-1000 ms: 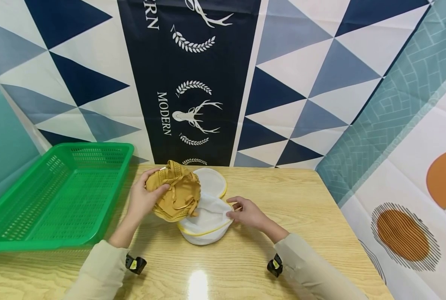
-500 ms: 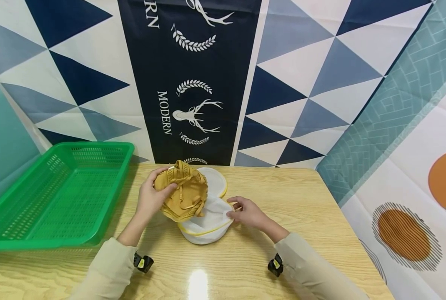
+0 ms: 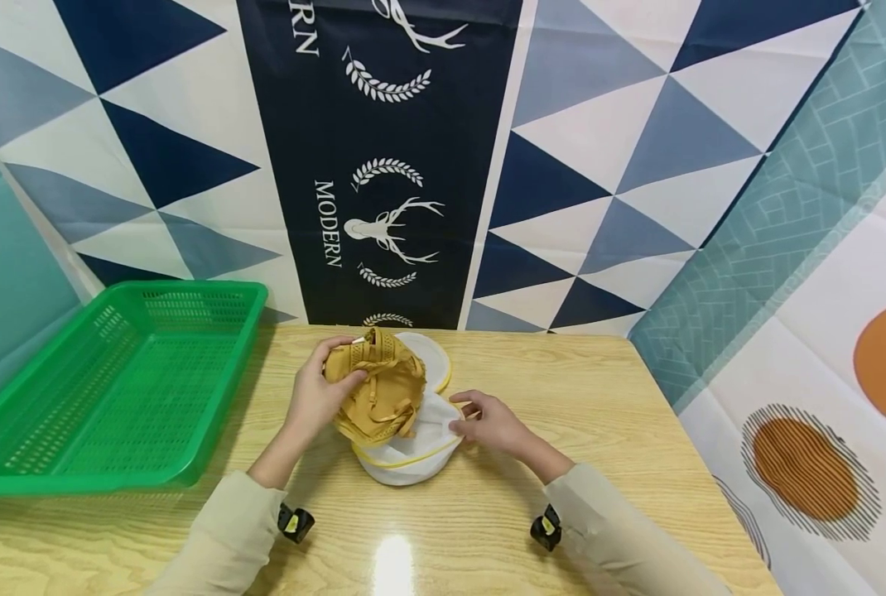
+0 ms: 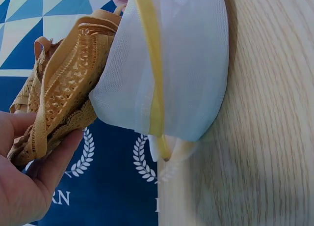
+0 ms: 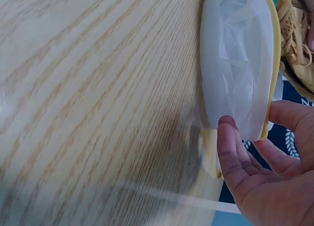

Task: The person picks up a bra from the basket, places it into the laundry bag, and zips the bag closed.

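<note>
A mustard-yellow bra (image 3: 387, 389), its cups nested together with lace trim and straps showing, is gripped by my left hand (image 3: 322, 393) between thumb and fingers. It hangs over the mouth of a white mesh laundry bag (image 3: 413, 472) edged with a yellow zip. The bag stands open on the table, its round lid (image 3: 434, 358) folded back. At the bag's right rim, my right hand (image 3: 491, 422) pinches the edge. In the left wrist view, the lacy bra (image 4: 73, 83) is beside the mesh wall (image 4: 191, 64); the bag's inside is hidden there.
A green plastic basket (image 3: 190, 472) with perforated sides stands on the left of the wooden table (image 3: 562, 381). Patterned cloth (image 3: 383, 165) hangs behind the table's back edge. More printed cloth (image 3: 808, 372) hangs on the right.
My left hand has carried the bra to the right and slightly down, further over the laundry bag's mouth. The right hand keeps its place on the rim.
</note>
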Available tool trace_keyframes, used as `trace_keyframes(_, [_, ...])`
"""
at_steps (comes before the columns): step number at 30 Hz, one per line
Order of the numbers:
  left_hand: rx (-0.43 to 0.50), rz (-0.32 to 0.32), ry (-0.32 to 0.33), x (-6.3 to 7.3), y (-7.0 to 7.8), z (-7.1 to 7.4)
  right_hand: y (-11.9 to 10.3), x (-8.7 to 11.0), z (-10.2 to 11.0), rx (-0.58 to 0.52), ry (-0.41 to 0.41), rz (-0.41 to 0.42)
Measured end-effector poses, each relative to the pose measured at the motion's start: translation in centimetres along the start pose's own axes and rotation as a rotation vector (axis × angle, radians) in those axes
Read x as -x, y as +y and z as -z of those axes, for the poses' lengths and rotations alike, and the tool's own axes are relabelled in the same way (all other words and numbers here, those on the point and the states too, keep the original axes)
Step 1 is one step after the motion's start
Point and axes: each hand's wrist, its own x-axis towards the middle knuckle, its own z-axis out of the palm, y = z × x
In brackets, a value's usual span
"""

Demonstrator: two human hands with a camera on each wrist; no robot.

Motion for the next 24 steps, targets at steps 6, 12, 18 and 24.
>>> trace_keyframes(6, [0.009,-0.008,-0.016,0.0,0.1,-0.4,0.1,0.0,-0.1,0.001,0.007,-0.010])
trace_keyframes(12, [0.001,-0.028,-0.022,0.1,0.3,-0.6,0.1,0.0,-0.1,0.003,0.009,-0.009])
trace_keyframes(18, [-0.008,-0.049,-0.030,0.1,0.3,-1.1,0.2,-0.1,-0.1,0.011,0.006,-0.006])
trace_keyframes(24, [-0.003,-0.070,-0.033,0.2,0.3,-1.4,0.3,-0.2,-0.1,0.013,0.003,-0.001])
